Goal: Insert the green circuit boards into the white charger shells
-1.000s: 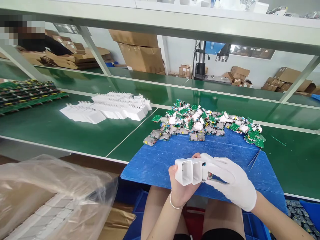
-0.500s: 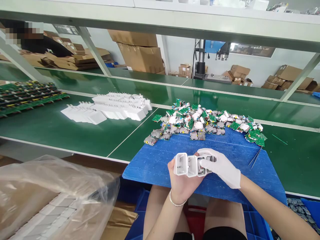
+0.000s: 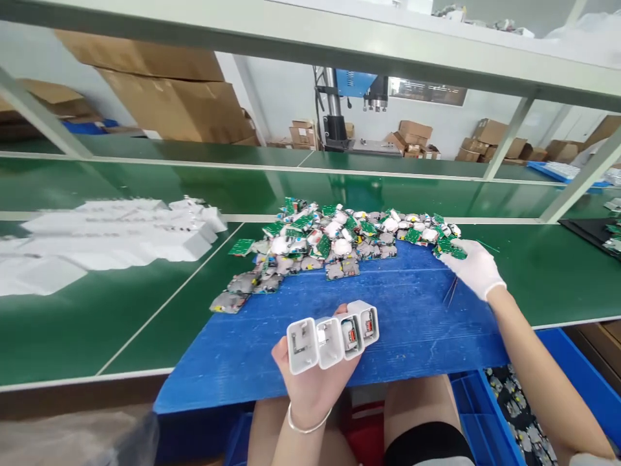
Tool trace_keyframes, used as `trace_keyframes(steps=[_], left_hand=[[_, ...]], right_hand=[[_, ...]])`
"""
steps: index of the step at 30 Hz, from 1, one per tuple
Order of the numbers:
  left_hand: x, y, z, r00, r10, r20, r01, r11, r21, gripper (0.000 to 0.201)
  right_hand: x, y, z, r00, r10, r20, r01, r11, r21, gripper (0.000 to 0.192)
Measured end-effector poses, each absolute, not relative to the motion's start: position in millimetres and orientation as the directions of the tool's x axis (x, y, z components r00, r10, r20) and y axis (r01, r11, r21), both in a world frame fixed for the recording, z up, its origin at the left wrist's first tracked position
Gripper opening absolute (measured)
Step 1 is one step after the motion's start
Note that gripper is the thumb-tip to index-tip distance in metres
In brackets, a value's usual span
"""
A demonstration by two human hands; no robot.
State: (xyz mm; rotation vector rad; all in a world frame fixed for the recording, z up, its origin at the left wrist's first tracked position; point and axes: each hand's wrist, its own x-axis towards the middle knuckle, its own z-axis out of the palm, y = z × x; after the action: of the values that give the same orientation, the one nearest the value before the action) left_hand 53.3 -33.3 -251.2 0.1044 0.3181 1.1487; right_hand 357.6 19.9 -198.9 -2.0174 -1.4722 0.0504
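My bare left hand holds a row of several white charger housings side by side, open ends toward me; the two on the right have circuit boards inside. My gloved right hand reaches to the right end of the pile of small green circuit boards and touches boards there. I cannot tell whether its fingers have closed on one. The pile lies along the far edge of a blue corrugated sheet. Thin tweezers lie on the sheet just left of my right wrist.
A blurred heap of white housings lies on the green bench at left. Blue bins with more parts sit below at right. Cardboard boxes and a press machine stand behind the bench frame.
My right hand left the housings and reached out to the right end of the board pile. My left hand stayed, holding the row of housings. The camera turned to the right.
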Motion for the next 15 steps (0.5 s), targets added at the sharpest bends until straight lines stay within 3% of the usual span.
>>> trace_keyframes(steps=[2,5,11,15], left_hand=[[52.5,-32.6,-253.4,0.36,0.907,-0.219,-0.881,0.408,0.239,0.042],[49.9,-32.5,-255.6,0.385,0.892,-0.237,-0.876,0.434,0.21,0.041],[50.0,-35.4,-250.0,0.385,0.889,-0.247,-0.878,0.435,0.198,0.034],[53.0,-35.2,-248.1,0.365,0.898,-0.245,-0.884,0.417,0.213,0.036]], right_hand=[[390.9,32.8,-200.1,0.435,0.881,0.188,0.844,-0.326,-0.426,0.07],[413.7,45.4,-206.5,0.433,0.9,0.059,0.851,-0.386,-0.355,0.067],[415.6,52.9,-212.8,0.378,0.923,0.067,0.877,-0.334,-0.345,0.066],[421.5,58.9,-211.8,0.358,0.931,0.067,0.865,-0.304,-0.399,0.061]])
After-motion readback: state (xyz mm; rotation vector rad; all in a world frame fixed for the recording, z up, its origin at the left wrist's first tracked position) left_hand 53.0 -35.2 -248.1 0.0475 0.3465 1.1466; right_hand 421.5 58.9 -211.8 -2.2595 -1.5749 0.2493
